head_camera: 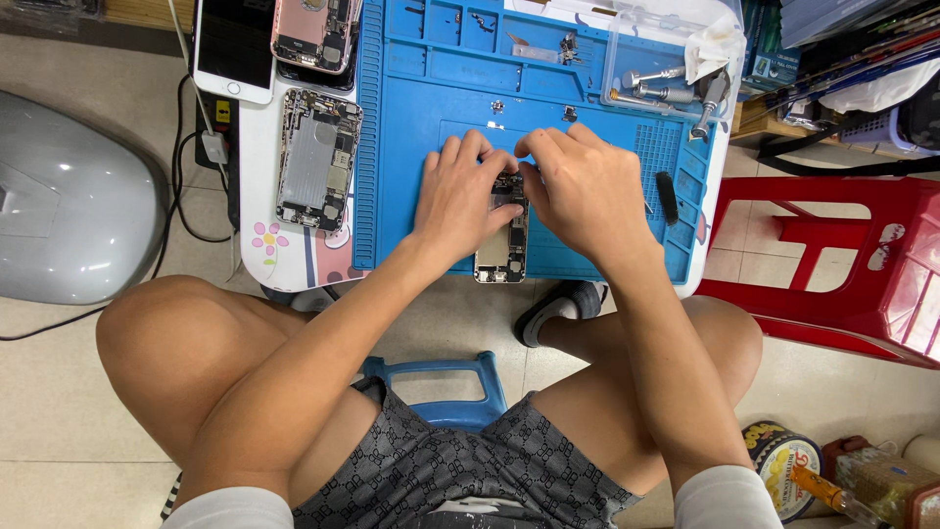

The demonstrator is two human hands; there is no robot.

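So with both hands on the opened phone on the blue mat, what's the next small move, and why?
Probably keep the left hand pressing the phone flat on the mat while the right hand works at its top end. Both sets of fingertips meet there, the phone's inner parts are exposed, and its lower end sits near the mat's front edge, so it could slide.

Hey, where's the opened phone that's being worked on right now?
In the head view, the opened phone lies at the blue mat's front edge, between the left hand and right hand.
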